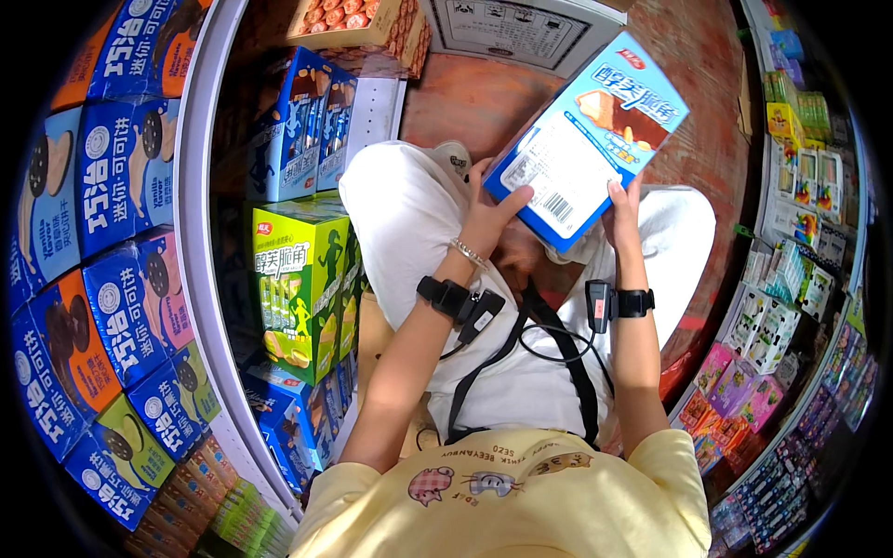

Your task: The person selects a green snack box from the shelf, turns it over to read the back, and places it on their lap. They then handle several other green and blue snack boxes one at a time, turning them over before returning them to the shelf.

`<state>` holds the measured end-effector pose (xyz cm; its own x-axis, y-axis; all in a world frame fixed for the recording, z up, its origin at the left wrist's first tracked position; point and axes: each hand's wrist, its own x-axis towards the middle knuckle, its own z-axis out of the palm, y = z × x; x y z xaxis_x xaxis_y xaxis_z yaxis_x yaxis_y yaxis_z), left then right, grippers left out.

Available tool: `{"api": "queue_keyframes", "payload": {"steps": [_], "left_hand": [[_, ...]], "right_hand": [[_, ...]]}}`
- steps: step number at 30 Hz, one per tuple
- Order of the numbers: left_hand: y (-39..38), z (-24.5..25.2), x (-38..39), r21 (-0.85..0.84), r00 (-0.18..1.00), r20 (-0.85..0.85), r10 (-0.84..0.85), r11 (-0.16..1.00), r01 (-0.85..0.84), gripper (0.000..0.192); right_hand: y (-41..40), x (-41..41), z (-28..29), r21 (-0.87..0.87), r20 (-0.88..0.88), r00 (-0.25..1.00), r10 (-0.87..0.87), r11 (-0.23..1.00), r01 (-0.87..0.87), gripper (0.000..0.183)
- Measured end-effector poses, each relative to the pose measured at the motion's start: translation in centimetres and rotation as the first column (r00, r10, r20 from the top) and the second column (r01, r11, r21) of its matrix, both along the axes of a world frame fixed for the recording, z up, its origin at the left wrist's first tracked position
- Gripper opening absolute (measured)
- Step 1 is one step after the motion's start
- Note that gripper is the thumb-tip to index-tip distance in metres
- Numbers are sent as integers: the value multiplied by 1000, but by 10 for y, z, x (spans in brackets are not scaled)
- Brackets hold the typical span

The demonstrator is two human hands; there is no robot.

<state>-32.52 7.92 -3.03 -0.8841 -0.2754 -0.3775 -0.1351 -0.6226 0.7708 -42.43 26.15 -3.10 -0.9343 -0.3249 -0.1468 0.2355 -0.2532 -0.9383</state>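
Between both hands, above my lap, a blue snack box (586,139) is held tilted, its white label panel with a barcode facing up. My left hand (495,202) grips its lower left edge, with the thumb on the panel. On its lower right edge rests my right hand (623,202), the thumb against the face and the other fingers largely hidden behind the box. To the left, a green snack box (300,293) stands on the low shelf beside my knee. Behind it are blue snack boxes (286,132) with open fronts, holding wrapped packs.
A shelf edge (202,209) curves past on the left, with blue biscuit boxes (125,167) above it. A white carton (523,35) and a box with red-patterned goods (342,17) stand ahead. Shelves of small packets (760,328) line the right side.
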Motion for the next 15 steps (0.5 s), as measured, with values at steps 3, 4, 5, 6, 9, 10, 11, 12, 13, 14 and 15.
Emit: {"api": "queue_keyframes", "payload": {"steps": [3,4,5,6,9,10,11,12,13,14,15], "left_hand": [[-9,42,-2,-213,982,-188,22,975,-62,78],[-13,63,-3,-301,980,-198,19,950,-79,83],[-19,78,-2,-408,953,-301,30,899,-158,87],[-27,95,-1,-644,946,-323,1,732,-221,90],[-48,129,3,-870,893,-449,-32,245,-429,96],[-54,134,2,-832,844,-535,-37,200,-518,91],[-64,138,5,-826,820,-561,-111,136,-547,73],[-69,143,8,-824,807,-559,-188,23,-565,62],[-73,147,11,-808,796,-545,-264,-89,-582,52],[-77,146,17,-834,832,-462,-308,-169,-525,42],[-81,142,22,-831,833,-464,-301,-178,-528,42]], "right_hand": [[5,-12,16,-7,-75,995,61,998,-62,68],[7,-18,24,-5,-75,992,99,995,-100,62],[3,-24,35,-3,-84,991,101,995,-102,62],[-4,-31,50,135,-162,975,150,982,-129,54],[-42,-33,106,153,-114,987,112,984,-94,45],[-45,-37,111,126,-82,994,66,990,-56,55],[-48,-41,116,100,-48,999,21,995,-16,66],[-53,-38,133,-131,-8,995,98,986,-98,79],[-54,-37,143,-369,61,979,196,915,-160,82],[-58,-39,142,-426,39,955,294,869,-250,82],[-64,-38,143,-482,11,921,390,808,-337,82]]}}
